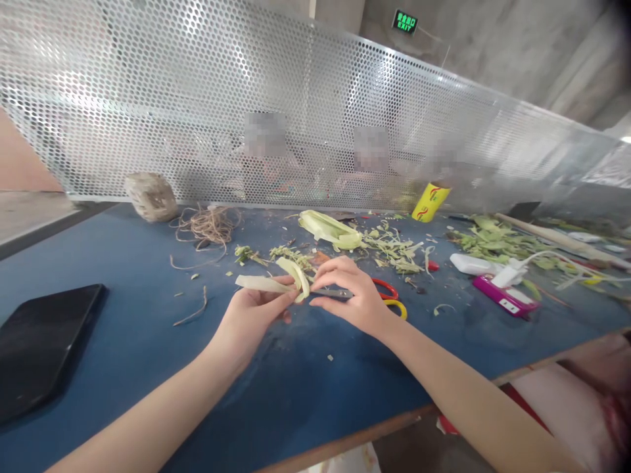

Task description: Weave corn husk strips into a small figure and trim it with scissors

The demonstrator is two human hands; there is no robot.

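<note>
My left hand (256,312) is closed on a pale green corn husk strip (266,284), pinching it between thumb and fingers. One piece sticks out flat to the left, and another part (294,270) curls upward. My right hand (352,295) meets it from the right, its fingertips bent together at the curled edge. Scissors (389,299) with one red and one yellow handle lie under and behind my right hand, their blades showing between the fingers. Just beyond both hands, a larger bundle of corn husk (330,230) rests on the blue table (217,401).
A black phone (44,341) lies at the left. Behind it are tangled twine (210,225) and a woven, pale round object (150,196). A yellow can (430,202) leans near the perforated metal screen (197,98). Leaf scraps (394,246) and a purple power strip (505,295) with cables lie right.
</note>
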